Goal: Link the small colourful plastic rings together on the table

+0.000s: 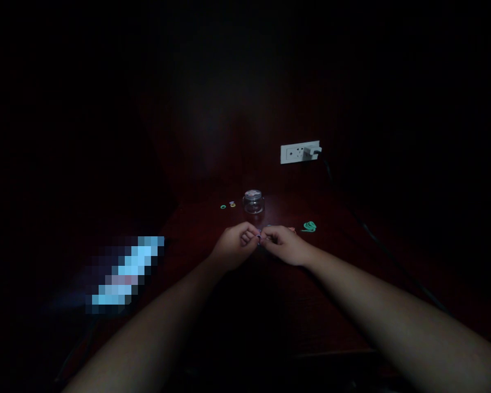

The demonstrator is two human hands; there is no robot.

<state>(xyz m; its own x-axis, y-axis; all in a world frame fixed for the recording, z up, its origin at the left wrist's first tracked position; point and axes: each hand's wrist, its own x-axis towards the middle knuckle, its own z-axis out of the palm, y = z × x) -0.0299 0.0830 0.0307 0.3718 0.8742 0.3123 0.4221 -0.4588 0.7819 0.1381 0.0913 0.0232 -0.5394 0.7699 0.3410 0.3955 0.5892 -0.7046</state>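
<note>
My left hand point(238, 245) and my right hand point(284, 244) meet over the dark red table, fingertips almost touching. Both are closed in a pinch on a small purplish thing point(259, 237), mostly covered by the fingers and too small to name. Just beyond them stands a clear glass jar point(253, 206) with its lid on. A coil of green cord point(309, 226) lies to the right of my right hand, and a bit of something orange-pink point(292, 230) peeks out behind that hand. Left of the jar lie a green ring point(223, 207), a yellow ring point(233, 205) and a pale purple piece point(231, 202).
A lit, blurred-out screen point(126, 275) is at the left. On the back wall a white socket plate point(294, 153) holds a plug point(312, 150), whose dark cable point(393, 259) runs down the right side. The surroundings are very dark.
</note>
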